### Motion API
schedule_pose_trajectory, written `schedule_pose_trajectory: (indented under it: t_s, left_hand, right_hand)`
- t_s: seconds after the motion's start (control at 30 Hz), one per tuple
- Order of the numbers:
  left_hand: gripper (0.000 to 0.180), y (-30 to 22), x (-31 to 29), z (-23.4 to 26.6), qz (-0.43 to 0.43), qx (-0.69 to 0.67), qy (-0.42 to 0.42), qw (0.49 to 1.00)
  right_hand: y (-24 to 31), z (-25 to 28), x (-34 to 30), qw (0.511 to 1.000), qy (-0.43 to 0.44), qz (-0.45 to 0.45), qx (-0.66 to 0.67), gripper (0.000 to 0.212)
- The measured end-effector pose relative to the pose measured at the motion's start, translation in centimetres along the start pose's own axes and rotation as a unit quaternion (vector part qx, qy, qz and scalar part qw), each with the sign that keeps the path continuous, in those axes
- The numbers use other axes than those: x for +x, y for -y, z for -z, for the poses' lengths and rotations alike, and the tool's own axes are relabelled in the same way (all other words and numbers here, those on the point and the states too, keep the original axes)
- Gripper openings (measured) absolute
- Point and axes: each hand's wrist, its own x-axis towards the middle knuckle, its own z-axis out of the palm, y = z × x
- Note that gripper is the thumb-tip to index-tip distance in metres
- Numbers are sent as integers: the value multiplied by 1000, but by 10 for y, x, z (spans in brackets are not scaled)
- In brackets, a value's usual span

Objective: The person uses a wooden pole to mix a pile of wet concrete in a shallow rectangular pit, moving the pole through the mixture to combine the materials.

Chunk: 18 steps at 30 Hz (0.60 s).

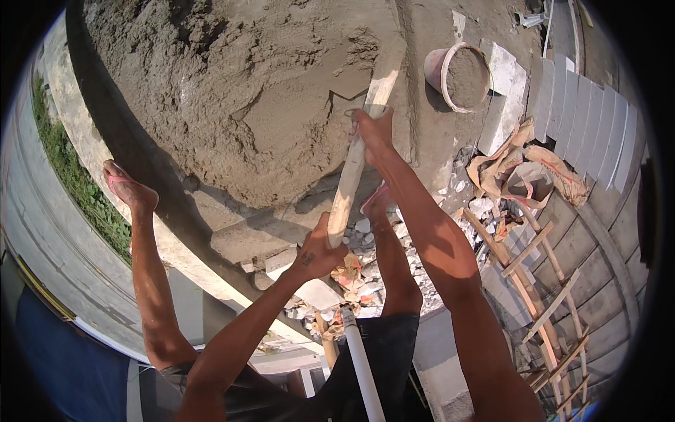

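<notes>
A pale wooden pole (349, 179) slants away from me over a broad heap of wet grey mortar (232, 105). My left hand (322, 252) is closed round its near end. Farther up, my right hand (374, 132) grips the same pole. Grey mortar coats the pole's far end, and I cannot make out whether a blade or head is fixed there. My left foot (130, 188), in a pink flip-flop, stands on the pale ledge (91, 126). The right foot (378, 201) is at the mortar's near edge, beside broken rubble (369, 281).
A bucket (443, 70) of mortar stands at the far right. Nearby lie torn paper sacks (524, 172) and overlapping grey sheets (587, 123). A wooden ladder (524, 281) lies at the right. A white tube (362, 373) with a grey tip juts up from the lower edge.
</notes>
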Motion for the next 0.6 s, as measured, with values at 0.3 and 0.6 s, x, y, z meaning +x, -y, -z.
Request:
schedule_pose_trajectory:
  t_s: [0.3, 0.6]
  left_hand:
    - [51, 19, 148, -89, 35, -79, -66, 994]
    - [35, 26, 33, 41, 204, 216, 26, 955]
  right_hand:
    - [-35, 70, 144, 978, -29, 52, -198, 40]
    - [-194, 37, 42, 957, -42, -225, 177, 10]
